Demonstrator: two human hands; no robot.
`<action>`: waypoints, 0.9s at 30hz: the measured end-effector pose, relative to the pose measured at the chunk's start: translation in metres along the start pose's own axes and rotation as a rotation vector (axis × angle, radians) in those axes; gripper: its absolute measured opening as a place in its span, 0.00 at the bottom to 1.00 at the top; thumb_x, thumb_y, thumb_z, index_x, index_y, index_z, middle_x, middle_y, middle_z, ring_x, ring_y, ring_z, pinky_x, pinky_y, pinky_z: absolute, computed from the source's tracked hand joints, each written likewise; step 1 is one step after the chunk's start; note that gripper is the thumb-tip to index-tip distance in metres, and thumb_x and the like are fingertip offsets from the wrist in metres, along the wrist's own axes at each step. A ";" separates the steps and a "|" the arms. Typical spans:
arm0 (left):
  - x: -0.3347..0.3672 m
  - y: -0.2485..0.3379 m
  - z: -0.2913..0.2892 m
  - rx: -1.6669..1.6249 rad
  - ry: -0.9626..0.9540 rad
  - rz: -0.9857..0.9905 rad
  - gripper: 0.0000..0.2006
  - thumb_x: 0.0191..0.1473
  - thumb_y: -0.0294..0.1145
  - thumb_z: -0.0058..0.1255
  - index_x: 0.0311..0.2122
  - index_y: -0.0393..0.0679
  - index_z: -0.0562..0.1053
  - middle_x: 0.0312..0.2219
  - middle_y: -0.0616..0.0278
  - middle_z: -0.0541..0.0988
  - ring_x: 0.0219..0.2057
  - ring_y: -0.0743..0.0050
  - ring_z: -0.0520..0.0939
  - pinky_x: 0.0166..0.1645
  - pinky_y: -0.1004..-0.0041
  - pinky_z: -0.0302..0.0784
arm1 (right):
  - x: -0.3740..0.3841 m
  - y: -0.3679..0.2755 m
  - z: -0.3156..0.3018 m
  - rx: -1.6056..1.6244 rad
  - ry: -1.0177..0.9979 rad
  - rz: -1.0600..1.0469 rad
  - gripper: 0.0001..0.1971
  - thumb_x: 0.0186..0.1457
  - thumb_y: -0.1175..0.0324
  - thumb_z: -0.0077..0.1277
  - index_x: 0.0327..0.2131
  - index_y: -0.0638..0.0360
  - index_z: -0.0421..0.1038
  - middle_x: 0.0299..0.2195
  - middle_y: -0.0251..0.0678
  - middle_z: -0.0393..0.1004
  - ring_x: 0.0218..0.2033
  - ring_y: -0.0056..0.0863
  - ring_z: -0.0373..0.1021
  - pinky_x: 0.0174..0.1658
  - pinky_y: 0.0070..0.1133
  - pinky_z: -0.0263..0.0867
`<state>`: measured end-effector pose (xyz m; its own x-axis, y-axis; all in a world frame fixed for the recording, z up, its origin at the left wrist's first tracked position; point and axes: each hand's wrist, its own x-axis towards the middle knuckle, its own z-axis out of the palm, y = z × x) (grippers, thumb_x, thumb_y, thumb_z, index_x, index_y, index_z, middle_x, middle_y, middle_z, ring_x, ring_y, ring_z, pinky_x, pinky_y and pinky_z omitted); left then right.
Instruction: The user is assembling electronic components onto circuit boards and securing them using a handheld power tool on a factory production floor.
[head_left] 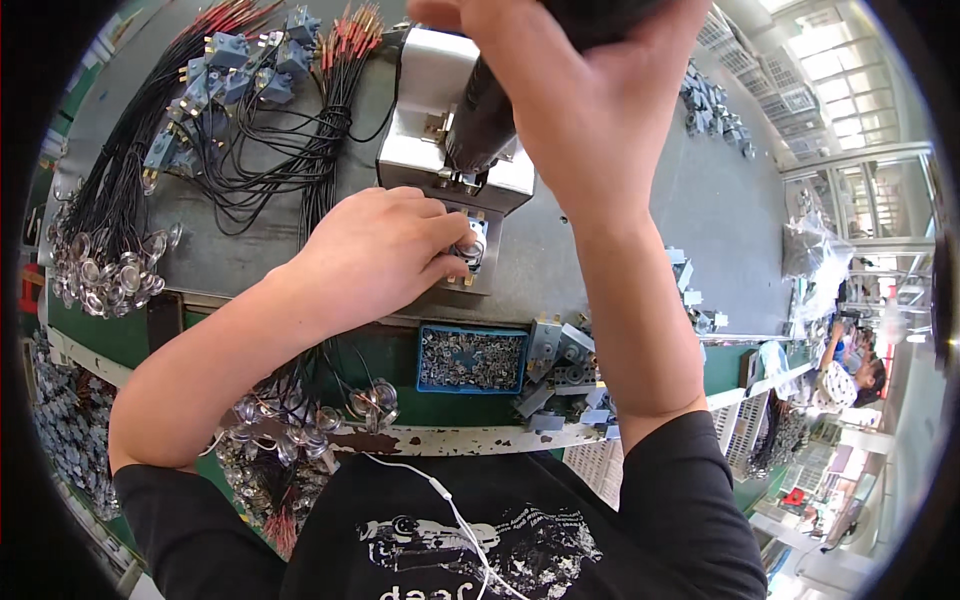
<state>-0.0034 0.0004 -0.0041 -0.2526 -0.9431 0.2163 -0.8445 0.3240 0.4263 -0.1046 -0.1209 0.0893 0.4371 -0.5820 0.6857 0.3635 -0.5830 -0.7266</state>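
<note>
My right hand is wrapped round a black power screwdriver, which tilts down with its lower end at a silver metal fixture. The front of that fixture hides the exact spot its tip touches. Just in front of it, my left hand is closed, thumb and forefinger pinching a small grey-blue switch with a round silver part on it. The switch sits on a flat metal plate. My left fingers cover part of it.
Bundled black wires with red ends lie at the left, beside grey switch housings and silver round pieces. Close by stand a blue tray of small metal parts and loose housings. Another person sits far right.
</note>
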 end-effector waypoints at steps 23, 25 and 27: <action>-0.006 -0.003 0.011 -0.114 0.108 0.002 0.11 0.53 0.38 0.64 0.39 0.47 0.78 0.27 0.64 0.79 0.33 0.59 0.81 0.37 0.62 0.77 | -0.008 0.041 -0.032 0.167 -0.060 -0.606 0.28 0.53 0.87 0.61 0.51 0.64 0.56 0.33 0.37 0.77 0.30 0.19 0.76 0.30 0.17 0.73; -0.008 -0.004 0.011 -0.119 0.105 -0.009 0.11 0.53 0.38 0.64 0.39 0.47 0.78 0.27 0.64 0.79 0.33 0.59 0.81 0.37 0.62 0.77 | -0.015 0.027 -0.023 0.153 -0.067 -0.619 0.27 0.53 0.87 0.62 0.51 0.64 0.56 0.33 0.36 0.77 0.31 0.19 0.76 0.30 0.18 0.73; -0.011 -0.005 0.010 -0.092 0.073 -0.034 0.11 0.53 0.38 0.64 0.39 0.46 0.78 0.31 0.62 0.79 0.35 0.59 0.80 0.39 0.62 0.78 | -0.039 -0.009 -0.008 0.091 0.195 0.198 0.27 0.54 0.86 0.61 0.51 0.63 0.56 0.33 0.36 0.77 0.31 0.19 0.76 0.30 0.18 0.74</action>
<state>-0.0014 0.0083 -0.0175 -0.1866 -0.9467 0.2626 -0.8042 0.3007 0.5127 -0.1319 -0.0972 0.0694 0.3442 -0.7826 0.5188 0.3628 -0.3988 -0.8422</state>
